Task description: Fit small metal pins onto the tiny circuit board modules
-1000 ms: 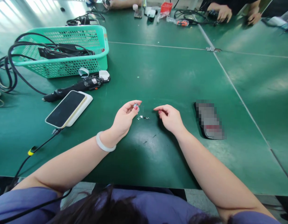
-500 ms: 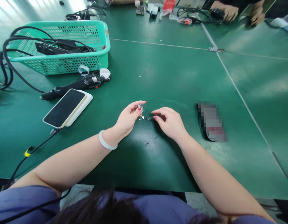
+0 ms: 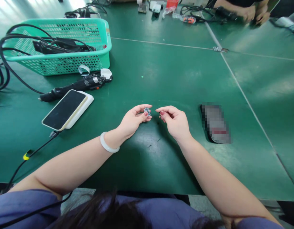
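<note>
My left hand (image 3: 130,122) is closed around a small grey-blue part (image 3: 147,111), held between thumb and fingers just above the table. A white bangle (image 3: 105,143) circles the left wrist. Close by on the right, my right hand (image 3: 177,123) has its thumb and fingers pinched together. A tiny dark and coppery piece (image 3: 160,116) shows at those fingertips, too small to name. A narrow gap separates the two hands. Beneath them lies the green tabletop (image 3: 158,165).
To the left, a phone on a white block (image 3: 65,109) has a cable attached. Behind it lie a black electric screwdriver (image 3: 77,86) and a green basket (image 3: 72,57) with cables. A dark, blurred-out device (image 3: 215,124) sits at right. Another person's hands (image 3: 254,16) are across the table.
My right hand has lifted slightly from the tabletop with a tiny piece in its fingertips. The left hand has turned the grey-blue part into fuller view. Small metal bits below no longer show.
</note>
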Action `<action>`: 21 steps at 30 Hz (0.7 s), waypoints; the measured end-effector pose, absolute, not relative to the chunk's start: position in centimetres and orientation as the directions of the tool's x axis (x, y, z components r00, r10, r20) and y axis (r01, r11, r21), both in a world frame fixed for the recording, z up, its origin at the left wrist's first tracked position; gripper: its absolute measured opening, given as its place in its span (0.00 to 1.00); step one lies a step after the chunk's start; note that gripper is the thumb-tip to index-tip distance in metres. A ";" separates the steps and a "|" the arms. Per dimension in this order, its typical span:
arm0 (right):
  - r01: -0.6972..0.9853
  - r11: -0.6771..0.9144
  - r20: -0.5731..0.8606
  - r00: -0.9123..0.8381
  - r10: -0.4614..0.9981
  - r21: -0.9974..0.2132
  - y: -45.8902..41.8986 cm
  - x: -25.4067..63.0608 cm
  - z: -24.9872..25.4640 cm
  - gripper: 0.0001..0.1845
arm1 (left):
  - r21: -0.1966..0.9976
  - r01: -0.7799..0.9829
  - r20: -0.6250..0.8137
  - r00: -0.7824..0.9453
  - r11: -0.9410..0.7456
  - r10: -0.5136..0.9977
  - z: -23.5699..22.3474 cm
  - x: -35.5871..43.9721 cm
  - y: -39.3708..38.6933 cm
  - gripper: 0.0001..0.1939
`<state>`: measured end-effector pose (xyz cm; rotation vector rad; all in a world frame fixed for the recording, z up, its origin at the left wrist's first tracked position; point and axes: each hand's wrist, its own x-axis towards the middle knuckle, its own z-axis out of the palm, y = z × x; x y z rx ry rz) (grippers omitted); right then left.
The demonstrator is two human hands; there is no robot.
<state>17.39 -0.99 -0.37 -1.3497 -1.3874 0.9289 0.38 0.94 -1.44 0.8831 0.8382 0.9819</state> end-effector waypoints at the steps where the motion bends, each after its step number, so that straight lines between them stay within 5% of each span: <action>1: 0.141 0.024 0.035 0.073 0.997 -0.990 -0.9 17.3 -0.4 0.07 | 0.903 -0.316 -0.178 0.342 0.292 0.923 -1.4 0.4 0.9 0.17; 6: -0.251 -0.241 -0.252 0.012 0.968 -0.937 -0.6 16.9 -0.6 0.20 | 0.928 -0.248 -0.161 0.404 0.278 0.901 -1.2 0.6 0.4 0.21; 21: -0.232 -0.232 -0.245 0.025 0.969 -0.945 -1.1 15.8 -0.7 0.21 | 0.981 -0.111 -0.095 0.445 0.160 0.890 -1.8 0.6 0.4 0.23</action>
